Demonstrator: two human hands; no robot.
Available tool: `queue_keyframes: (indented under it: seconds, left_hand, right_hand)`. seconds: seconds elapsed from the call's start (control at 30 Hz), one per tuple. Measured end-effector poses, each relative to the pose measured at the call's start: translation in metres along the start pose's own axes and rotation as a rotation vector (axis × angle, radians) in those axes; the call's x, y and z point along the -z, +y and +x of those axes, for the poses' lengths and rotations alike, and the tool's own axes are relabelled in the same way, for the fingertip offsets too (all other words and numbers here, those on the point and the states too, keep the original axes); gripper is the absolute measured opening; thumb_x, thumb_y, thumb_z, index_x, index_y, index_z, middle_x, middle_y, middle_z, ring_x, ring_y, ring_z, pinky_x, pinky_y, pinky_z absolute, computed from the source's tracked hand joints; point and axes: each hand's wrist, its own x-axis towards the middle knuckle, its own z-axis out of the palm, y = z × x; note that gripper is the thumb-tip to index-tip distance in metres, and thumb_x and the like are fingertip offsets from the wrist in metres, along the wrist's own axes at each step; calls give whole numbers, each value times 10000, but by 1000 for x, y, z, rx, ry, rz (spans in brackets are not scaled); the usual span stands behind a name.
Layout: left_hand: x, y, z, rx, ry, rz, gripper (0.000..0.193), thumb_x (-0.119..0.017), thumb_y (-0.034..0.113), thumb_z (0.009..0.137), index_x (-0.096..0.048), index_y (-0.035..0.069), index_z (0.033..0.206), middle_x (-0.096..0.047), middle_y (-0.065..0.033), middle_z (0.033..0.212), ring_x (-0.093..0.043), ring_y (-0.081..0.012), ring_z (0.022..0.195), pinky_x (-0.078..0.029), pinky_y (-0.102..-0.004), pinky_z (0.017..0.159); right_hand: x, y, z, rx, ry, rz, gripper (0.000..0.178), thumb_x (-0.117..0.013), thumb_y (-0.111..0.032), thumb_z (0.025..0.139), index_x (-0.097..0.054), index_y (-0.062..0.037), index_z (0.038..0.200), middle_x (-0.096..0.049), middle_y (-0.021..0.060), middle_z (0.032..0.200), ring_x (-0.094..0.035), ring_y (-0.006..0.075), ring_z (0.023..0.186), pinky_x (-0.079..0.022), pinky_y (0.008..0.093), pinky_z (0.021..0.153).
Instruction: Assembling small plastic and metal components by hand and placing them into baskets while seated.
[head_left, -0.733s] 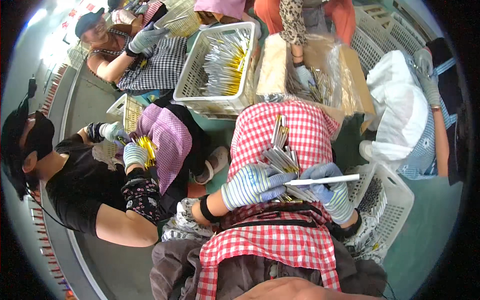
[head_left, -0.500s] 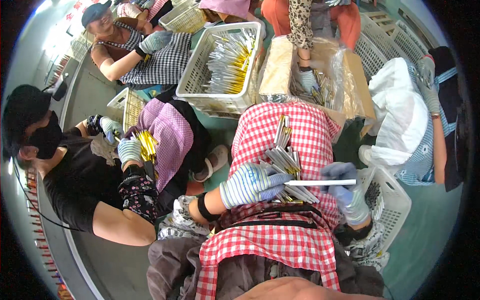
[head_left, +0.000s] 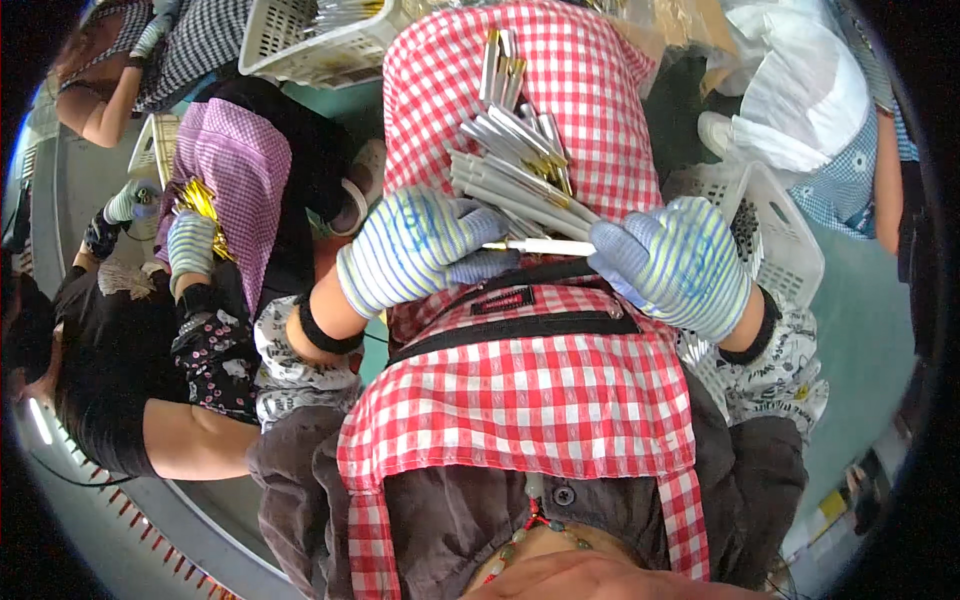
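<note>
1. Broadly, a green floor (head_left: 860,320) shows most plainly at the right, beneath the people and the crates
2. Next in size, a red-and-white checked apron (head_left: 520,420) covers the wearer's chest and lap, crossed at the waist by a black band (head_left: 430,346)
3. On the left, a co-worker (head_left: 110,400) in a black top has a purple checked cloth (head_left: 235,160) over the lap and gold-coloured pieces (head_left: 205,208) at the gloved hands
4. Just beside the wearer's right arm stands a white crate (head_left: 800,255) with slotted sides; a pale crate (head_left: 320,60), cut off by the upper edge, carries silver rods (head_left: 345,12)
5. A loose pile (head_left: 515,190) of silver and white rods lies on the lap, beyond the hands
6. The left hand (head_left: 420,245), in a striped glove, has a narrow grip, pinching the gold-coloured end of one rod
7. The right hand (head_left: 675,265), gloved alike, keeps its grip closed around the other end
8. That white rod (head_left: 548,247) lies nearly level between both hands, above the apron's waist
</note>
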Motion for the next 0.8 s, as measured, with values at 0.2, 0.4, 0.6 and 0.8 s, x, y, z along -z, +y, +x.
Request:
queue_keyframes:
  seconds: [0.2, 0.4, 0.6, 0.8]
  left_hand:
    - [-2, 9, 2, 0, -51, -1, 293, -773, 324, 769, -675, 91, 916, -607, -63, 657, -591, -261, 516, -443, -373, 482]
    - [-8, 17, 2, -51, -145, 177, 274, -740, 281, 760, -659, 90, 938, -652, -58, 740, -635, -258, 589, -484, -363, 528]
    - [-10, 24, 12, -112, -126, 227, 307, -715, 312, 782, -663, 87, 985, -661, -64, 767, -635, -266, 597, -490, -367, 538]
    - [-31, 41, 56, -122, 11, 43, 353, -718, 327, 786, -647, 96, 1043, -656, -62, 861, -658, -252, 706, -513, -374, 591]
  right_hand:
    - [-12, -10, -6, -215, -76, 304, 139, -654, -244, 867, -651, -105, 858, -608, 100, 657, -605, 271, 554, -454, 406, 500]
    - [-21, -13, -12, -467, -292, 722, 308, -527, -336, 962, -683, -72, 936, -661, 143, 735, -664, 334, 698, -520, 412, 665]
    - [-20, -10, -23, -474, -286, 731, 356, -513, -374, 973, -688, -64, 992, -674, 163, 797, -669, 336, 767, -519, 424, 722]
    - [1, 14, -55, -260, -289, 323, 228, -626, -195, 874, -637, -57, 1056, -649, 109, 974, -623, 315, 889, -462, 438, 822]
